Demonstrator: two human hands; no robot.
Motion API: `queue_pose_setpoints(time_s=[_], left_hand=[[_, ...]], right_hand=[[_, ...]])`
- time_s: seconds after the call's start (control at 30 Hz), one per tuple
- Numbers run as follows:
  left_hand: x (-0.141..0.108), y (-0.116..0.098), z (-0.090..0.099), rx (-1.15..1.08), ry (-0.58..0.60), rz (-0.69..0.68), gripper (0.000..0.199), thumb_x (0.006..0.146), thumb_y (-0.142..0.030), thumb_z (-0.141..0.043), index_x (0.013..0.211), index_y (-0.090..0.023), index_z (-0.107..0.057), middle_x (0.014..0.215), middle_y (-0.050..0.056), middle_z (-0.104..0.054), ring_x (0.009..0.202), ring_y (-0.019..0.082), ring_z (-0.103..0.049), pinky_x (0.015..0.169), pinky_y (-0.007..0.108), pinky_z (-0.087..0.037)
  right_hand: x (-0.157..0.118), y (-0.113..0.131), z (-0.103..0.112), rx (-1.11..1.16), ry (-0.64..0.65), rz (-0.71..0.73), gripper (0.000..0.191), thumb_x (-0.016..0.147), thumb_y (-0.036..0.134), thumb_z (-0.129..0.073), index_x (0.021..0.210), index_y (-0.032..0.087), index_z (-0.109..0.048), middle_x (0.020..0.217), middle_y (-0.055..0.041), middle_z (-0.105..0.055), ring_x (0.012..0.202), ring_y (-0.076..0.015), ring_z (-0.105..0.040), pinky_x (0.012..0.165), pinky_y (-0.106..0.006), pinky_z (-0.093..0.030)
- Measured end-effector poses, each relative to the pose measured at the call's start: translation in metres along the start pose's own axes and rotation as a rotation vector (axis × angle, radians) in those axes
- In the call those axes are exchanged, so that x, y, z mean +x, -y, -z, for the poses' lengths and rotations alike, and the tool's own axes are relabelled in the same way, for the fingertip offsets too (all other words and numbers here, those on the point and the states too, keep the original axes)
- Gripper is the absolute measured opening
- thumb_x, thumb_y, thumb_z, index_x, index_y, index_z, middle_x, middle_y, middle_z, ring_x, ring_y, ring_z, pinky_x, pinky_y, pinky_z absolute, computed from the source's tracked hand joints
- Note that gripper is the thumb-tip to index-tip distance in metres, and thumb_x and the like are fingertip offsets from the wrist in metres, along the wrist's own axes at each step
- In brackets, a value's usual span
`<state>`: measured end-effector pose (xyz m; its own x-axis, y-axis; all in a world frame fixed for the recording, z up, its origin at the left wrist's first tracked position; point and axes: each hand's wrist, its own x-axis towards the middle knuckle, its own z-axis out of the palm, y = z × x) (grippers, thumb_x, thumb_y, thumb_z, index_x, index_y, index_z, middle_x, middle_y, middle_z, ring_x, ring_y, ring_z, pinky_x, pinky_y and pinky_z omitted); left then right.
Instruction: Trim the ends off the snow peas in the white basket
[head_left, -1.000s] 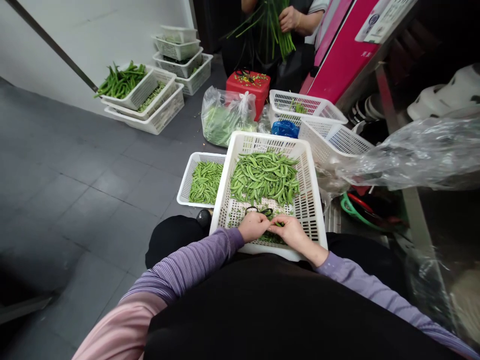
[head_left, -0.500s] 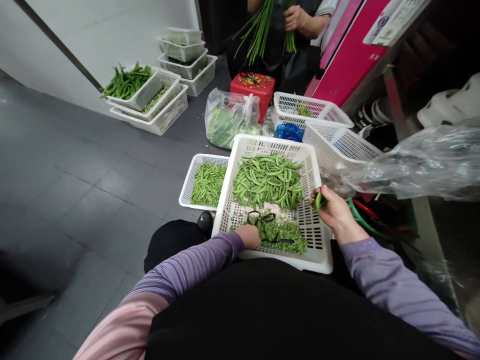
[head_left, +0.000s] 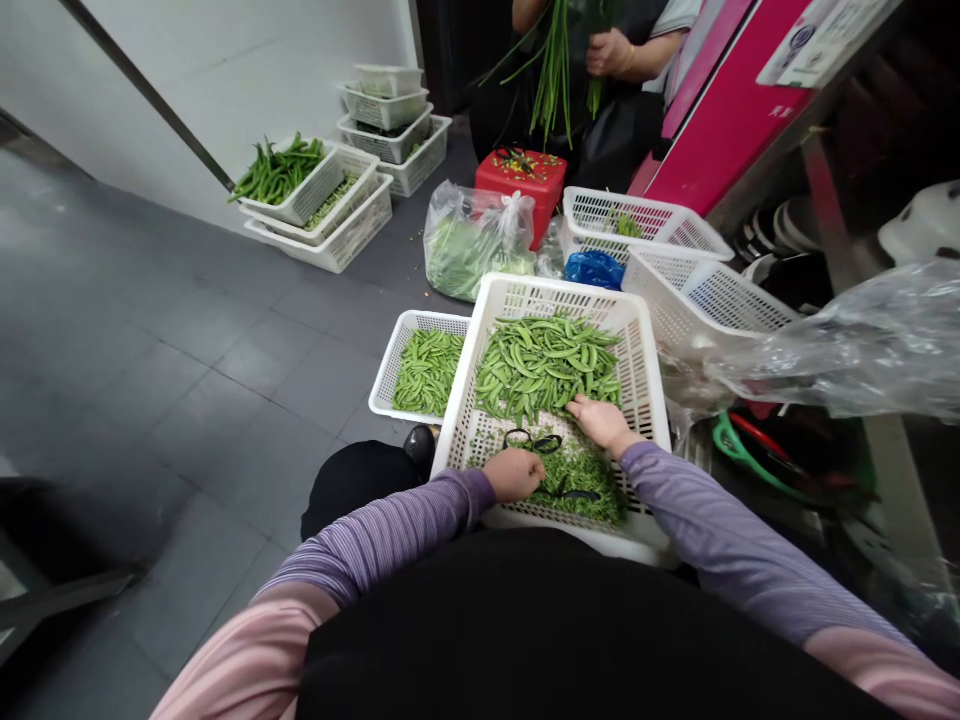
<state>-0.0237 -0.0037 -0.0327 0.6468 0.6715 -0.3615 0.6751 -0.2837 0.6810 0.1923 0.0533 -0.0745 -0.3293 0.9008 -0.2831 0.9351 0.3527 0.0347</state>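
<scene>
My right hand (head_left: 604, 422) lies open, nearest the snow peas (head_left: 547, 368) heaped crosswise at 12 o'clock in the white plastic basket (head_left: 562, 290). My left hand (head_left: 514, 474) is curled beside the black scissors (head_left: 555, 442) on green trimmings (head_left: 581, 480); I cannot tell if it holds anything.

view: head-worn, single camera | faces: forward and down | range: close above white plastic basket (head_left: 559, 291) | beyond: tiled floor (head_left: 187, 400)

Stacked white plastic baskets (head_left: 319, 230) of green beans by wall; red box (head_left: 521, 182) beside bulging plastic bag (head_left: 469, 250) of greens; co-worker's hand (head_left: 609, 52) gripping long green stalks (head_left: 553, 80); grey tile floor (head_left: 187, 400).
</scene>
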Motion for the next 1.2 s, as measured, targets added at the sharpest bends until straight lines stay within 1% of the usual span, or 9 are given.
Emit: queue_pose_setpoints(time_s=[0.17, 0.3, 0.53, 0.67, 0.77, 0.87, 0.97, 1.1, 1.2], left_hand=[[0.010, -0.003, 0.008, -0.478, -0.193, 0.204, 0.014, 0.075, -0.016, -0.046, 0.085, -0.014, -0.055, 0.062, -0.002, -0.056, 0.048, 0.007, -0.050, 0.052, 0.020, -0.045], [0.014, -0.011, 0.011, -0.957, -0.181, 0.239, 0.008, 0.079, -0.018, -0.046, 0.083, -0.013, -0.049, 0.064, -0.002, -0.053, 0.040, 0.004, -0.047, 0.039, 0.017, -0.041], [0.005, -0.018, 0.014, -1.114, -0.178, 0.180, 0.010, 0.077, -0.020, -0.052, 0.075, -0.011, -0.048, 0.060, -0.002, -0.053, 0.039, 0.005, -0.049, 0.036, 0.017, -0.043], [0.000, -0.019, 0.014, -1.083, -0.072, 0.189, 0.010, 0.078, -0.020, -0.050, 0.076, -0.011, -0.048, 0.059, -0.002, -0.054, 0.042, 0.005, -0.050, 0.042, 0.019, -0.046], [0.000, -0.011, 0.007, -0.804, 0.050, 0.284, 0.007, 0.078, -0.017, -0.046, 0.076, -0.011, -0.050, 0.057, -0.002, -0.053, 0.044, 0.005, -0.050, 0.046, 0.019, -0.046], [0.001, 0.001, 0.000, -0.327, 0.030, 0.345, 0.006, 0.073, -0.014, -0.048, 0.074, -0.011, -0.053, 0.059, 0.001, -0.055, 0.049, 0.008, -0.052, 0.049, 0.020, -0.045], [0.001, 0.005, 0.003, -0.145, -0.043, 0.272, 0.021, 0.066, -0.011, -0.051, 0.086, -0.013, -0.055, 0.076, 0.003, -0.060, 0.058, 0.008, -0.053, 0.056, 0.020, -0.045], [-0.003, -0.008, 0.016, -0.306, -0.001, 0.030, 0.045, 0.071, -0.016, -0.046, 0.116, -0.018, -0.043, 0.098, 0.002, -0.057, 0.058, 0.005, -0.053, 0.055, 0.018, -0.044], [-0.005, -0.017, 0.022, -0.211, 0.115, -0.075, 0.028, 0.081, -0.022, -0.033, 0.098, -0.016, -0.055, 0.080, 0.001, -0.061, 0.055, 0.007, -0.054, 0.056, 0.020, -0.044]], right_hand=[[-0.026, 0.016, 0.013, 0.348, -0.212, 0.031, 0.025, 0.082, 0.033, -0.046, 0.100, 0.024, -0.062, 0.091, -0.0042, -0.058, 0.076, -0.0144, -0.058, 0.064, -0.023, -0.043], [-0.054, 0.035, 0.029, 0.564, -0.268, 0.145, 0.024, 0.082, 0.030, -0.047, 0.100, 0.025, -0.062, 0.089, -0.0031, -0.060, 0.079, -0.0137, -0.057, 0.068, -0.023, -0.043], [-0.072, 0.049, 0.043, 0.622, -0.300, 0.125, 0.021, 0.081, 0.024, -0.048, 0.095, 0.023, -0.064, 0.087, -0.0039, -0.061, 0.079, -0.0151, -0.057, 0.069, -0.026, -0.043], [-0.079, 0.061, 0.046, 0.841, -0.358, 0.102, 0.018, 0.079, 0.027, -0.051, 0.088, 0.021, -0.065, 0.083, -0.0044, -0.061, 0.079, -0.0158, -0.056, 0.072, -0.028, -0.043], [-0.083, 0.074, 0.050, 1.141, -0.475, -0.083, 0.017, 0.075, 0.032, -0.055, 0.084, 0.020, -0.063, 0.074, -0.0028, -0.059, 0.065, -0.0135, -0.054, 0.060, -0.027, -0.044], [-0.084, 0.078, 0.057, 1.528, -0.479, -0.282, 0.023, 0.075, 0.036, -0.055, 0.089, 0.018, -0.060, 0.054, 0.0042, -0.047, 0.040, -0.0070, -0.037, 0.039, -0.021, -0.032], [-0.086, 0.074, 0.060, 1.760, -0.410, -0.325, 0.028, 0.073, 0.037, -0.056, 0.093, 0.016, -0.059, 0.054, 0.0062, -0.043, 0.037, -0.0041, -0.030, 0.035, -0.018, -0.025], [-0.088, 0.069, 0.049, 1.772, -0.331, -0.339, 0.033, 0.072, 0.039, -0.057, 0.096, 0.016, -0.057, 0.062, 0.0049, -0.046, 0.037, -0.0032, -0.031, 0.033, -0.018, -0.025], [-0.091, 0.071, 0.040, 1.516, -0.282, -0.319, 0.034, 0.079, 0.041, -0.048, 0.100, 0.016, -0.056, 0.069, 0.0013, -0.050, 0.038, -0.0051, -0.034, 0.034, -0.020, -0.027]])
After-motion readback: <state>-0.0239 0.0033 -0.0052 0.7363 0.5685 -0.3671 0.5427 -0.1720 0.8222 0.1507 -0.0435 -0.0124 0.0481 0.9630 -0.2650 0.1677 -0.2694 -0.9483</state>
